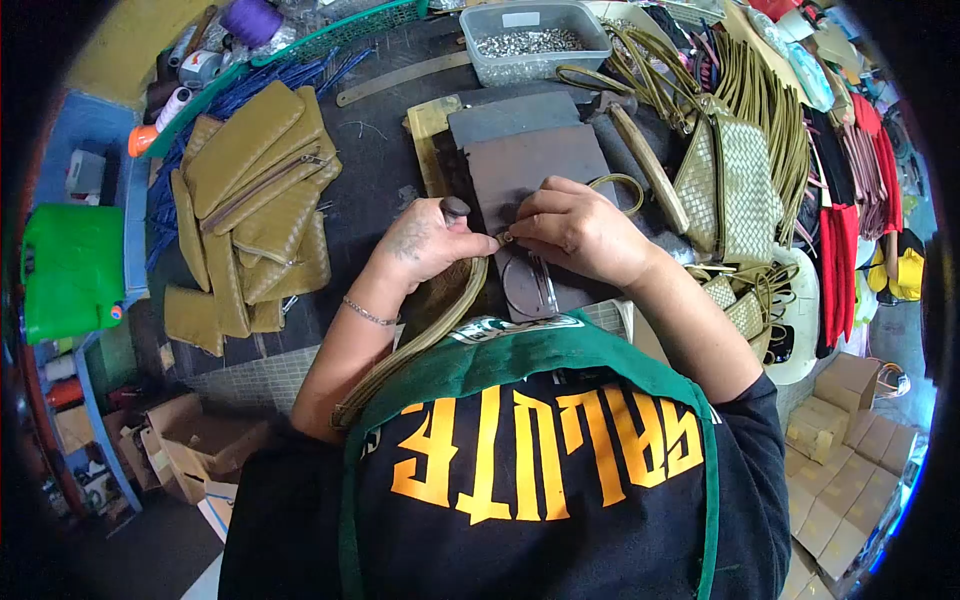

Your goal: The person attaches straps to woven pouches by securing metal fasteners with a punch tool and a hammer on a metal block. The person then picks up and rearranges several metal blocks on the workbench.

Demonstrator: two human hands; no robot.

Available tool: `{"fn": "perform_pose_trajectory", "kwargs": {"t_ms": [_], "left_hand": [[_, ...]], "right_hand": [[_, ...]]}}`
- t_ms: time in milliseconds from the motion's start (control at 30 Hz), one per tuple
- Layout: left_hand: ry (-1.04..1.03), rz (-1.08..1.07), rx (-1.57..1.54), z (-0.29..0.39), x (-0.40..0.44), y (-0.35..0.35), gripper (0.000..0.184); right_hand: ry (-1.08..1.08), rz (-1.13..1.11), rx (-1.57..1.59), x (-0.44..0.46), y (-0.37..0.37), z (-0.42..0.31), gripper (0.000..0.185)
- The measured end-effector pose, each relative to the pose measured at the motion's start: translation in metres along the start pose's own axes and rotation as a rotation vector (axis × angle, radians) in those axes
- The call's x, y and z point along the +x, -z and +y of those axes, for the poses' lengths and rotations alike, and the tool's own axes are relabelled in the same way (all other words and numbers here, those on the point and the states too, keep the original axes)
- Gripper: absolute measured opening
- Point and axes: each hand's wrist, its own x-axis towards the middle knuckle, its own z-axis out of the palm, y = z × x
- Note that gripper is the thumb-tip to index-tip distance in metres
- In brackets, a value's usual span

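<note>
My left hand (425,242) is closed on an olive strap (435,335), which hangs down over my forearm. A dark round-ended tool (455,208) sticks up from the same grip; its working end is hidden. Fingertips of my right hand (582,232) pinch the strap's end, where a small metal fitting seems to show. Beneath both hands lies a brown board (535,165) with a dark grey piece across its top. A thin olive loop (632,187) curves out behind my right hand. Just below the fingers, a clear curved item (528,288) rests on the board.
A hammer (650,170) lies right of the board. Olive woven pouches (260,200) are piled at left, and more woven bags (730,185) with straps at right. A clear tub (535,45) of small metal parts stands at the back, beside a metal ruler (400,78).
</note>
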Motion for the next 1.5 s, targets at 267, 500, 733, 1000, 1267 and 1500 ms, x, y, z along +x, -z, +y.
{"fn": "perform_pose_trajectory", "kwargs": {"t_ms": [267,500,733,1000,1267,1500], "left_hand": [[0.005,0.029,0.0,0.002,-0.003,-0.002,0.038],[0.022,0.024,0.016,0.003,-0.001,-0.004,0.037],[0.027,0.009,-0.055,0.009,-0.002,-0.005,0.025],[-0.037,-0.03,0.053,0.023,-0.001,0.008,0.017],[-0.497,0.008,-0.406,0.02,-0.005,-0.006,0.01],[-0.601,0.081,-0.083,0.023,-0.015,-0.003,0.014]], "right_hand": [[-0.102,0.071,0.057,0.0,-0.005,-0.001,0.017],[-0.028,-0.043,0.034,0.006,-0.001,-0.002,0.013],[-0.03,-0.078,0.026,0.007,0.0,-0.002,0.014],[-0.078,-0.101,0.056,0.008,0.001,-0.003,0.01],[-0.149,-0.099,0.086,0.011,0.001,-0.005,0.009],[-0.185,-0.13,0.093,0.011,0.001,-0.003,0.014]]}}
